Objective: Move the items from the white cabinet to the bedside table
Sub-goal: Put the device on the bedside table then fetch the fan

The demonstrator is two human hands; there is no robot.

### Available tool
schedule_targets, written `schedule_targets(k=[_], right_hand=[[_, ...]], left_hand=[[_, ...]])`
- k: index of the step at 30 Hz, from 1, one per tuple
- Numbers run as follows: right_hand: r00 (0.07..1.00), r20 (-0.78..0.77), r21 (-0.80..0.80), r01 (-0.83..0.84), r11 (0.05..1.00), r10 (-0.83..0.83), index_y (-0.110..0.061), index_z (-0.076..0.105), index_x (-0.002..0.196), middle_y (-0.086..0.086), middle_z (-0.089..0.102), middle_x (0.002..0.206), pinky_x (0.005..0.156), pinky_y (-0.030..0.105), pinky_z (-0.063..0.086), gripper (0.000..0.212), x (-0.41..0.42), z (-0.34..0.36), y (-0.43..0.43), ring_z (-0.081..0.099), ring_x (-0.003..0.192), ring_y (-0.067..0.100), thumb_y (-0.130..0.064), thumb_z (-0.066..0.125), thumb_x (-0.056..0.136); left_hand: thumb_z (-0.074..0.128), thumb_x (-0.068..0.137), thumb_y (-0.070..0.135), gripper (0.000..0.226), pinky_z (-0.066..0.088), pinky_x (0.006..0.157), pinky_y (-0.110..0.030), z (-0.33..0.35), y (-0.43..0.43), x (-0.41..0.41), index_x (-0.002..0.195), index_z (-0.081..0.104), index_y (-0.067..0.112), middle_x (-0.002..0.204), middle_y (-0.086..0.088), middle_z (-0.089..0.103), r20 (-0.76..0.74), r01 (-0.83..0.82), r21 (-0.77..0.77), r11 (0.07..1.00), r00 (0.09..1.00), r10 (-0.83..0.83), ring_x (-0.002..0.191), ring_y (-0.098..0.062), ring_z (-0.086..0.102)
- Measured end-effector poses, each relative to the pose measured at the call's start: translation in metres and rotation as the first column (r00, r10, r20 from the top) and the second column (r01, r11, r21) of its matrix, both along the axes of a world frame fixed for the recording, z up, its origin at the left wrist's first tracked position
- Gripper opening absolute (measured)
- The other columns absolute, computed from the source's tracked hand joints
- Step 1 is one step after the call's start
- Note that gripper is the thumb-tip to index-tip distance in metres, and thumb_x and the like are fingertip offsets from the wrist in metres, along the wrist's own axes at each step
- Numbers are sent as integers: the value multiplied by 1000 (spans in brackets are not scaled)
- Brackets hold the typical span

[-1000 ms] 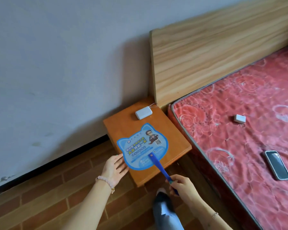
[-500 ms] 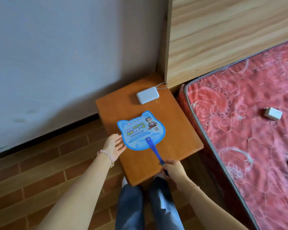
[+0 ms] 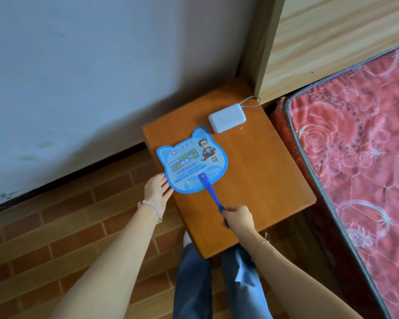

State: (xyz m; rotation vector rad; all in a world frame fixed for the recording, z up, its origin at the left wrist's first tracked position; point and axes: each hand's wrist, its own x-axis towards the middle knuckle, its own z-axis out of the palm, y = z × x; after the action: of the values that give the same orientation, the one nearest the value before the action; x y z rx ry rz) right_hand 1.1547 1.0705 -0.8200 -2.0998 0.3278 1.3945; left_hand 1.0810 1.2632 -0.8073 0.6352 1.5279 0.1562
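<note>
A cat-head-shaped blue paper fan lies flat on the orange-brown wooden bedside worktop at mid-frame, its left edge jutting a little past the worktop's left rim. Its face carries a small round emblem with a line of characters at the top, a cartoon figure in glasses and a cape, a QR code below that figure, and bold white and yellow Chinese characters across the middle, too blurred to read with certainty. The right hand curls round the end of the fan's dark blue handle. The left hand, fingers straight and close together, touches the fan's lower-left edge and wears a pale bead bracelet. Above and right of the fan, just beside its ear, sits a white power bank with a looped cord. A red floral mattress fills the right of the frame.
</note>
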Motion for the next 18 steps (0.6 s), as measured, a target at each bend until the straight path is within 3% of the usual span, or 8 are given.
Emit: schedule_targets(k=[2, 6, 11, 18], right_hand=[[999, 16, -2, 28, 1000, -28, -16, 68, 92, 2, 60, 58, 62, 29, 54, 13, -2, -2, 9, 61, 55, 15, -19, 58, 84], [995, 65, -10, 73, 997, -73, -22, 59, 82, 3, 66, 63, 70, 38, 57, 4, -4, -7, 20, 64, 63, 18, -19, 61, 82], [992, 124, -37, 36, 999, -31, -20, 63, 82, 0, 65, 68, 55, 28, 48, 6, -1, -11, 20, 58, 58, 13, -26, 66, 80], [990, 138, -51, 5, 999, 2, -16, 66, 95, 1, 64, 76, 53, 26, 45, 13, -4, -14, 21, 56, 63, 13, -23, 61, 84]], left_hand=[[42, 98, 18, 36, 41, 103, -40, -3, 10, -3, 132, 44, 5, 137, -13, 48, 34, 0, -13, 1000, 999, 1, 123, -25, 48], [39, 99, 21, 37, 41, 102, -40, -8, 25, -7, 133, 43, 6, 138, -12, 48, 98, 41, -29, 999, 994, -38, 124, -25, 48], [41, 99, 25, 39, 38, 106, -44, -9, 31, -8, 134, 44, 9, 138, -10, 48, 133, 97, -44, 994, 987, -90, 125, -25, 47], [37, 100, 26, 39, 39, 105, -43, -9, 31, -13, 134, 44, 9, 137, -9, 49, 139, 104, -27, 994, 985, -100, 124, -25, 48]])
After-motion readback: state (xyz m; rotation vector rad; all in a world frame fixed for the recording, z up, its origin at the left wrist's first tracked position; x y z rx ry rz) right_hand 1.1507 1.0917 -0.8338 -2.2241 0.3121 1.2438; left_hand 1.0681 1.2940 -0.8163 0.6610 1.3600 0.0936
